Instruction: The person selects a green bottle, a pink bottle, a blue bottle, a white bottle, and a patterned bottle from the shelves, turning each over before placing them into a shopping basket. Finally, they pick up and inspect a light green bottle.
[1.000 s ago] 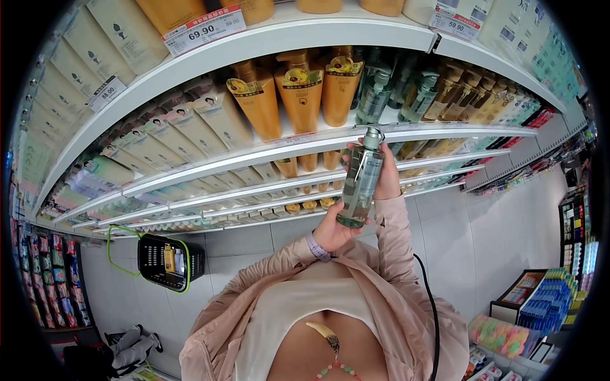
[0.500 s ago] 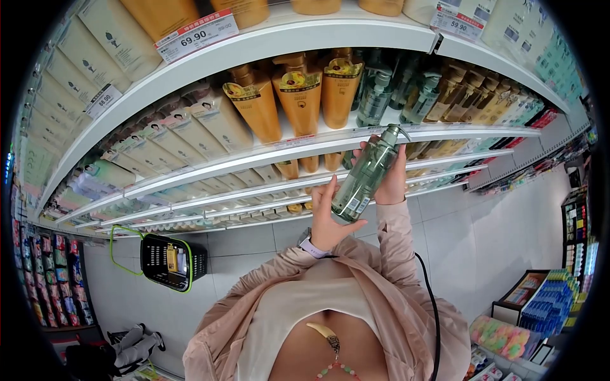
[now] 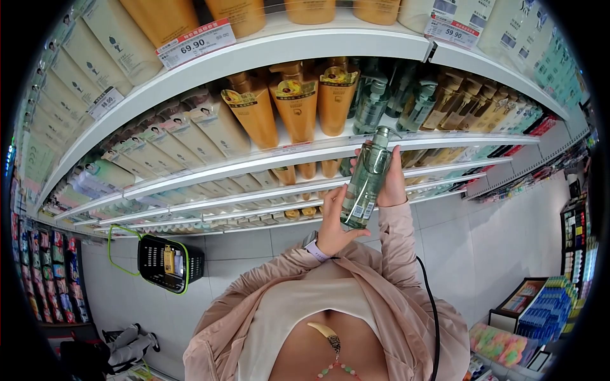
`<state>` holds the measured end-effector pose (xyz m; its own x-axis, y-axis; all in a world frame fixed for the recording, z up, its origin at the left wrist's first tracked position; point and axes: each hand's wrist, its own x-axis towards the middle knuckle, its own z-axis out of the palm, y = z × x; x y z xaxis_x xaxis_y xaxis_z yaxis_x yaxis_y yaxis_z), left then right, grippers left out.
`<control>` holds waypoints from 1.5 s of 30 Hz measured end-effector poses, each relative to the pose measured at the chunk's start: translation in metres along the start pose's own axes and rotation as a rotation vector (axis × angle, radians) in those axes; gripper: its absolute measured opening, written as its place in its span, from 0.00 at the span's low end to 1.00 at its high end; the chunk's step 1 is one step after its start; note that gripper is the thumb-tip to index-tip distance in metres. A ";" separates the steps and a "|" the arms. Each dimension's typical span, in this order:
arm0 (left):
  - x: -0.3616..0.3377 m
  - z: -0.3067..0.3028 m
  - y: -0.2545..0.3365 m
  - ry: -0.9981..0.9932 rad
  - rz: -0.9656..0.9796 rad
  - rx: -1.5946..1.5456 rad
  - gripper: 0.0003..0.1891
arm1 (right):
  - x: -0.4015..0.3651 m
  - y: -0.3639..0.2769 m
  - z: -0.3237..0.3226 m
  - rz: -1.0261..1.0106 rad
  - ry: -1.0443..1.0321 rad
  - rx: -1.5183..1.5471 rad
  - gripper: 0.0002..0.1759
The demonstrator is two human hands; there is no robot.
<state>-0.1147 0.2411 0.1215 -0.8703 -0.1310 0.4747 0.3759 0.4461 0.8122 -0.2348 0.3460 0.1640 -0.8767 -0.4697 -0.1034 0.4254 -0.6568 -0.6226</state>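
A clear green pump bottle [image 3: 367, 181] with a barcode label near its base is held tilted in front of the shelves. My right hand [image 3: 394, 181] wraps its right side, the fingers partly hidden behind it. Around the lower left side and base curls my left hand [image 3: 333, 225], its fingertips against the bottle and its thumb below the bottom edge. Similar green pump bottles [image 3: 371, 106] stand on the shelf just beyond, beside orange pump bottles [image 3: 295, 105].
White shelf edges [image 3: 305, 54] curve across above my hands, with amber pump bottles [image 3: 448, 98] to the right. A black basket [image 3: 197, 263] with a green rim stands on the floor at left, holding a few items. Blue packages [image 3: 540, 311] are stacked at lower right.
The pump bottle has turned more upright and shifted slightly lower. My left hand has moved right and closed against its lower end; its fingers were more spread before.
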 end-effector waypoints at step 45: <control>-0.182 -0.252 0.020 0.654 -0.323 0.093 0.56 | -0.037 0.277 0.244 0.548 -0.588 -0.274 0.35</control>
<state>0.1315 0.0513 0.1366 -0.5545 -0.7573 0.3450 0.0789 0.3649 0.9277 -0.0299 0.0377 0.1844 -0.2710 -0.9598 -0.0724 0.6201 -0.1165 -0.7759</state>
